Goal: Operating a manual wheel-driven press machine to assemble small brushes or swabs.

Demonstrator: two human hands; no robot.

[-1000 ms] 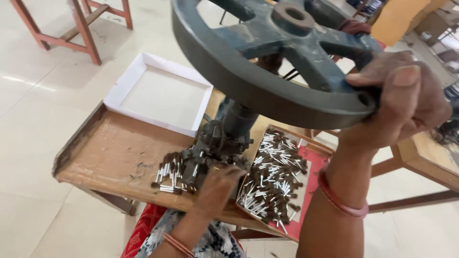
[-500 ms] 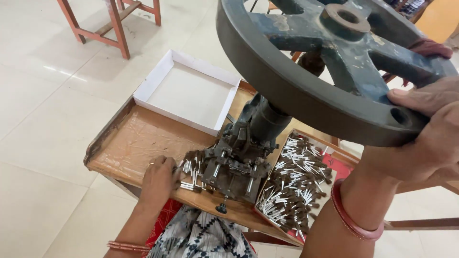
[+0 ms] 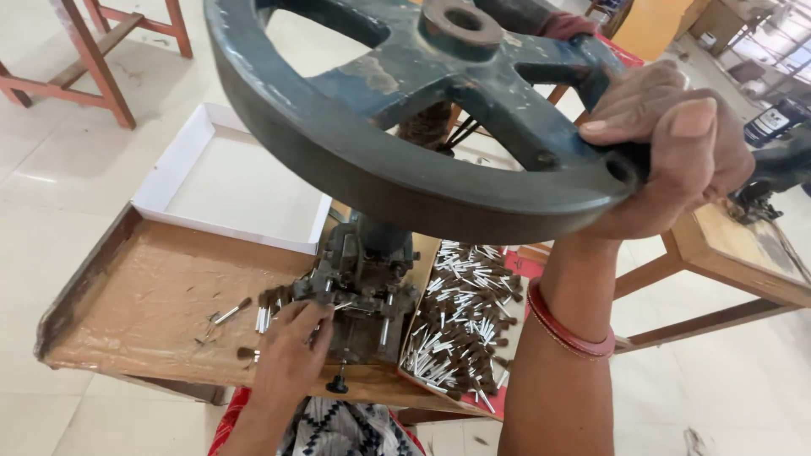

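While your right hand (image 3: pixel 667 143) wraps the rim of the big grey handwheel (image 3: pixel 405 127), grip closed tight on it w/ thumb on top, your left hand (image 3: pixel 291 346) is down at the press base (image 3: pixel 363 287), fingertips pinched narrow at the die area. Can't tell if a piece is actually held there, fingers hide it. Looks like the load/position step: part going under the ram, wheel not yet swung for the stroke, as far as one frame shows.

A few small pins (image 3: pixel 228 317) lie loose on the wooden desk tray (image 3: pixel 144 295) just left of the press. Main stock, a heap of white-and-brown pins (image 3: pixel 465 325), sits in the tray to the right of the press, touching nothing of yours. White cardboard box (image 3: pixel 220 181) sits behind the tray, nothing visible in it.

Next move, judged from this: left fingers need to be out from under the tool before the wheel turns; right hand already has the hold for the pull. Risk = pinch if hands aren't in sync.
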